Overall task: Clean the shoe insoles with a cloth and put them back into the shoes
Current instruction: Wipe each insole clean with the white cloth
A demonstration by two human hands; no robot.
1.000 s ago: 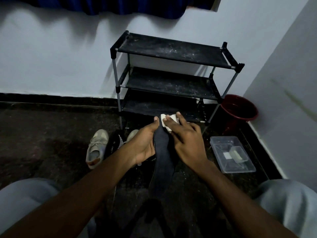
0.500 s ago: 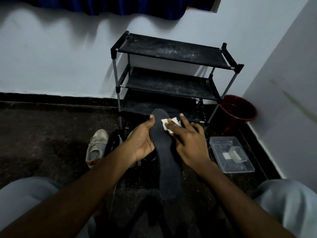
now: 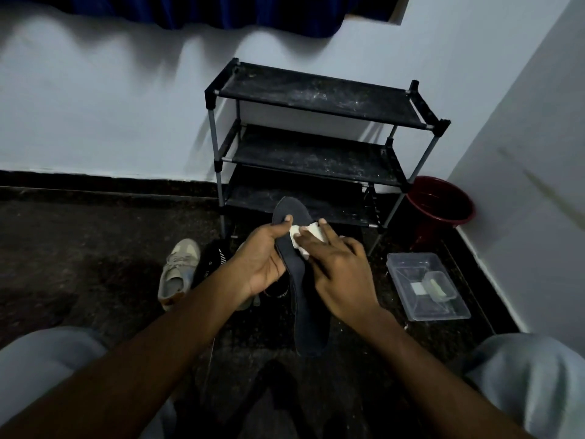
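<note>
Wiping is the step in hand, by my judgement, and it happens between two grey-trousered knees [image 3: 47,359] at the bottom of the view. Just beyond them the one dark insole [image 3: 308,312] is held off the floor, heel end toward the person and toe end pointing at the rack. The left grip [image 3: 262,264] has its fingers curled under the insole's left edge, with the thumb laid across the top face near the toe. The right grip [image 3: 338,274] is nearly flat. Its fingers lie almost straight over the one white cloth [image 3: 313,231], pressing it onto the forepart. Its thumb is hidden, so I cannot tell whether it also pinches the cloth. The next move probably calls for drawing the cloth down toward the heel while the left grip braces the insole against bending. After that comes finding the shoe it belongs to.

Farther out on the dark floor [image 3: 79,248] lies one pale sneaker [image 3: 177,274], plainly seen. A second pale shape behind the left grip may be its pair but is mostly hidden. Between them is one black striped item [image 3: 212,258], too dim to name. To the right sits one clear plastic box [image 3: 443,312] with a small tub inside. Farthest off, against the wall, stand one black shoe rack [image 3: 316,99] with three shelves and, beside it, one red bucket [image 3: 443,221].
</note>
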